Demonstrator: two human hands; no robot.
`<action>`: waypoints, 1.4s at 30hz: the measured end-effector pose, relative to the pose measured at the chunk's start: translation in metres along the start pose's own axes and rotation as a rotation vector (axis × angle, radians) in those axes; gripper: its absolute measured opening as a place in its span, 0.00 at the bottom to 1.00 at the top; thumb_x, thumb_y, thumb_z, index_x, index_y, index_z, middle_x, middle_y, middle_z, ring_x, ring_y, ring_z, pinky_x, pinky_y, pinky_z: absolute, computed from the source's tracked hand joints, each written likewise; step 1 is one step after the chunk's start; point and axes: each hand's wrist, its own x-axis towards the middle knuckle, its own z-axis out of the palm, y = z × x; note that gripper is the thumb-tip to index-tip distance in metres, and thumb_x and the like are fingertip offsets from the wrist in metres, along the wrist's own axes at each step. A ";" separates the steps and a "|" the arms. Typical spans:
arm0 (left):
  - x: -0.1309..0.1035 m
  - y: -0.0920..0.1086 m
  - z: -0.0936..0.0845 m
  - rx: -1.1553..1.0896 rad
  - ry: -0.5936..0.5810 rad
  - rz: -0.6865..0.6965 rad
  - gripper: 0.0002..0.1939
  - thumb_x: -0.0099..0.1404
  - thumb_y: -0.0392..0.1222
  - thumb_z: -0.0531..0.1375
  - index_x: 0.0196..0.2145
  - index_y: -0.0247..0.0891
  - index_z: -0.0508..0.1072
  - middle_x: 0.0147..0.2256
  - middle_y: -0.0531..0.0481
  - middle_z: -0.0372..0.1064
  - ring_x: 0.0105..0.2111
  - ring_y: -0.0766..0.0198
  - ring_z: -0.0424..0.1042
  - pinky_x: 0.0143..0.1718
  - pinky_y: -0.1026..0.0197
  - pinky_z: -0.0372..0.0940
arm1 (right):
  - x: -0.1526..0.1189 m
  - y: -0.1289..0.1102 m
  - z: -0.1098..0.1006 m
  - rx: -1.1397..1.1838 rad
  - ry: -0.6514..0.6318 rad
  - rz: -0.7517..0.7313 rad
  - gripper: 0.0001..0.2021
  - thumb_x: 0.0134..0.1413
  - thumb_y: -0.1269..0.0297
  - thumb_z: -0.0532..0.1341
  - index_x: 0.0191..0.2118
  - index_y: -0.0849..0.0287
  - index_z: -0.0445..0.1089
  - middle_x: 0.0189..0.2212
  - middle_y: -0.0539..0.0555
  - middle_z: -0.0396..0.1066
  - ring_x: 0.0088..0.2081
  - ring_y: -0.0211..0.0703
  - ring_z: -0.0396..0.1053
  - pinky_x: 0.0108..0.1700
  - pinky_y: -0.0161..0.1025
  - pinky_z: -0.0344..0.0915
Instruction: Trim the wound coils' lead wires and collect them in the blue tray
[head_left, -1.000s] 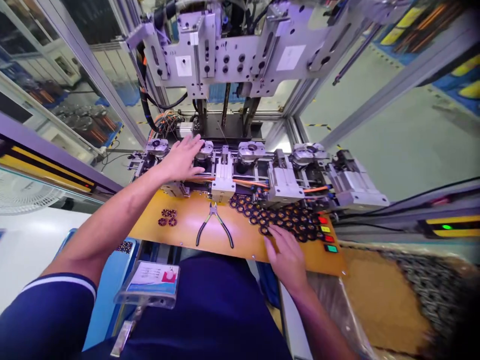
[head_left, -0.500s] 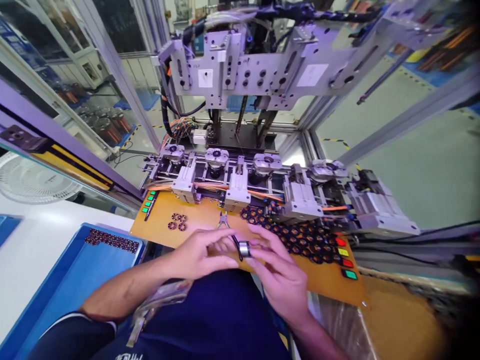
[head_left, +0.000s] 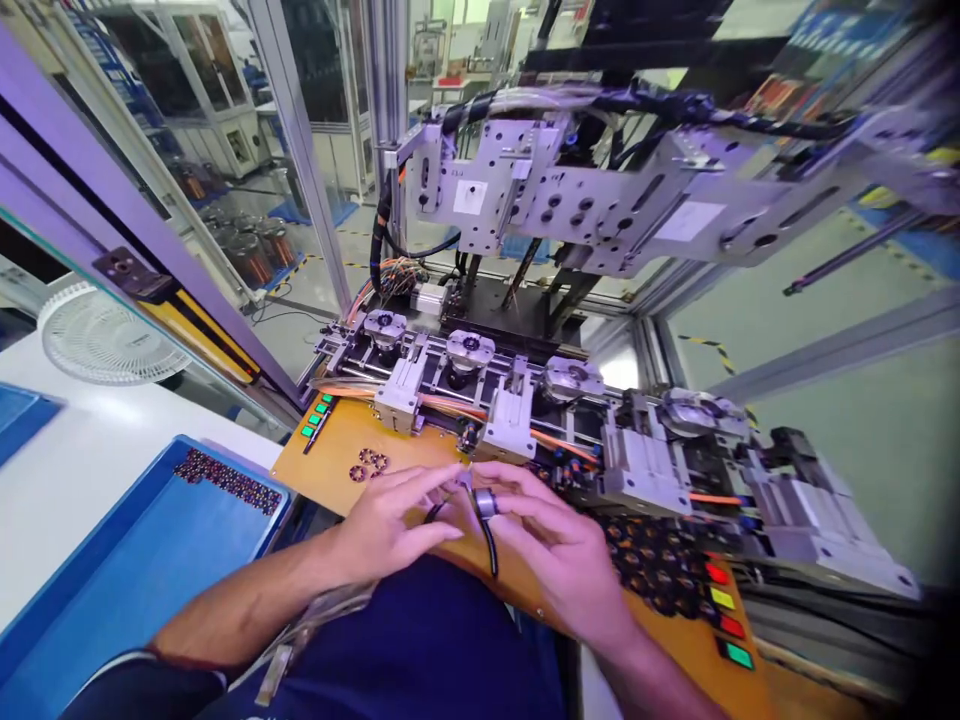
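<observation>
Between my hands, a small silver cylinder-shaped part (head_left: 486, 503) with a dark edge sits in the fingers of my right hand (head_left: 559, 540). My left hand (head_left: 382, 525) faces it from the left, thumb and fingers apart, fingertips close to those of my right hand. What its inner fingers touch is partly hidden. A pair of cutting pliers with black handles (head_left: 490, 548) is among my fingers, its jaws mostly covered; whether it rests on the board or in a hand I cannot tell. Several small dark ring cores (head_left: 367, 456) lie beyond my left hand on the orange board (head_left: 330, 480).
Many dark wound cores (head_left: 652, 560) cover the board's right side, by coloured buttons (head_left: 724, 598). A machine with clamping stations (head_left: 470, 350) stands behind the board. At left are a blue tray (head_left: 150, 560) holding rows of small cores and a white fan (head_left: 105, 330).
The view has turned left and up, so the machine appears lower and farther right. My hands have come closer together, still around the silver part; more of the black handles shows.
</observation>
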 end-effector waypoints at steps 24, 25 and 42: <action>-0.082 -0.095 -0.041 0.506 0.254 -0.461 0.18 0.63 0.49 0.61 0.48 0.37 0.73 0.39 0.45 0.79 0.33 0.62 0.78 0.36 0.62 0.74 | 0.121 0.079 -0.166 -0.848 -0.112 -0.200 0.11 0.59 0.70 0.57 0.37 0.59 0.79 0.44 0.55 0.76 0.44 0.46 0.74 0.51 0.45 0.70; -0.083 -0.095 -0.041 0.509 0.251 -0.466 0.19 0.63 0.49 0.61 0.48 0.37 0.73 0.39 0.45 0.79 0.33 0.62 0.78 0.35 0.62 0.74 | 0.122 0.079 -0.165 -0.871 -0.123 -0.193 0.11 0.59 0.70 0.57 0.37 0.59 0.79 0.44 0.55 0.76 0.44 0.46 0.74 0.51 0.46 0.70; -0.078 -0.093 -0.051 0.563 0.277 -0.460 0.17 0.63 0.50 0.61 0.46 0.38 0.74 0.38 0.45 0.78 0.31 0.61 0.77 0.25 0.65 0.71 | 0.090 0.088 -0.153 -1.165 -0.154 -0.136 0.28 0.46 0.84 0.52 0.54 0.64 0.72 0.57 0.57 0.67 0.60 0.55 0.64 0.56 0.54 0.66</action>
